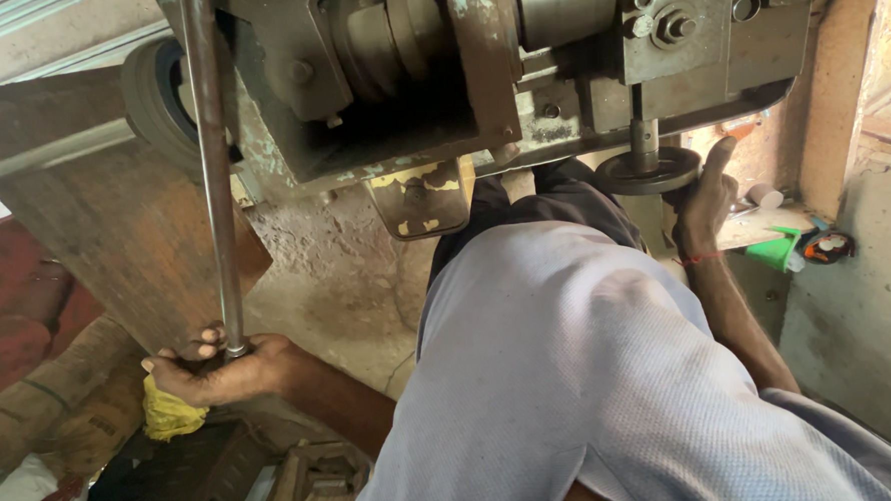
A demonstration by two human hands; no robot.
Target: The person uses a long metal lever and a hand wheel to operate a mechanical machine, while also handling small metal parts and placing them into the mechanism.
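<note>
Below the machine, left hand fingers curl around the steel rod; right hand fingers grip the handwheel.

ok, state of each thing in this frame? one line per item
left hand: closed around the lower end of the steel rod
steel rod: upright, running up past the machine
right hand: gripping the rim of the handwheel
handwheel: flat, on a vertical shaft under the machine
yellow cloth: bunched below the left hand
machine: paint chipped, pulley exposed
</note>
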